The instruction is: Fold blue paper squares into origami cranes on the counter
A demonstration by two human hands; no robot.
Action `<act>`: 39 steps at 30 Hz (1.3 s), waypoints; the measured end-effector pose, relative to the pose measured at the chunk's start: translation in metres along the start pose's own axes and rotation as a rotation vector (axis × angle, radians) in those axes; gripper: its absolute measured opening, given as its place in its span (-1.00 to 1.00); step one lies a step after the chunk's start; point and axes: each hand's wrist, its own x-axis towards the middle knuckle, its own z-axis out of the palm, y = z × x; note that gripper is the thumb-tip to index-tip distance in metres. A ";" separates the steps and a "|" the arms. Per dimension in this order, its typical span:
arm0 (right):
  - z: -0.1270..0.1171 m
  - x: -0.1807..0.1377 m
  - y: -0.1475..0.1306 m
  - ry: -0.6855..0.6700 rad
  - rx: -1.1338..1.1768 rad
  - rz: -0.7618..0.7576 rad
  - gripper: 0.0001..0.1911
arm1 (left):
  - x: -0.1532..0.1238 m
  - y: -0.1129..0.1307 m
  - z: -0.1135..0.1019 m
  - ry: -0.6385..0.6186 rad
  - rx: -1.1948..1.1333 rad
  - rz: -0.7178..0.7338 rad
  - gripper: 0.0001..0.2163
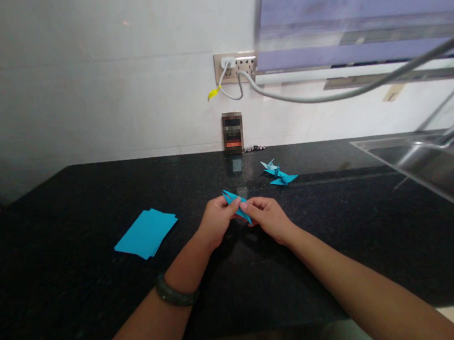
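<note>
Right now, both hands meet over the dark countertop (236, 289), working a folded piece of blue paper (243, 213) that sits between them, slanted, with its narrow end pointing up and to the left. The left hand (215, 222) pinches it with the thumb laid on top, and the right hand (270, 218) does likewise from the other side, the two thumb tips nearly meeting; the undersides of the fingers are mostly hidden. A dark bangle (176, 292) rings the left wrist. Off to the left lies a stack of blue sheets (145, 235), slightly fanned and well apart from the hands. Beyond the right hand stand some folded paper birds (284, 178), bunched close together; they look like three, one of them paler, though the overlap makes the count uncertain. Farther back, a blurred-out upright device (232, 133) stands near the wall, a beaded strand (255, 148) beside its base, and a metal sink (442, 166) is set in at the right.
</note>
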 end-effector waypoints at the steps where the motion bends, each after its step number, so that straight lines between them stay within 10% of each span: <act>1: 0.000 0.000 0.000 -0.005 -0.014 -0.006 -0.67 | 0.000 0.001 0.000 -0.010 0.015 -0.011 -0.76; 9: 0.007 0.002 0.006 -0.025 0.046 0.092 -0.72 | 0.002 -0.002 -0.002 0.011 0.110 -0.014 -0.72; 20: 0.013 0.005 0.003 -0.076 0.197 0.117 -0.69 | 0.005 -0.001 -0.002 -0.045 -0.323 -0.307 -0.79; 31: 0.009 0.003 0.001 -0.091 0.110 0.101 -0.69 | 0.003 0.001 -0.002 0.130 -0.173 -0.064 -0.72; 39: 0.007 0.002 0.000 -0.059 0.101 0.097 -0.68 | 0.001 0.009 -0.002 0.065 -0.242 -0.191 -0.49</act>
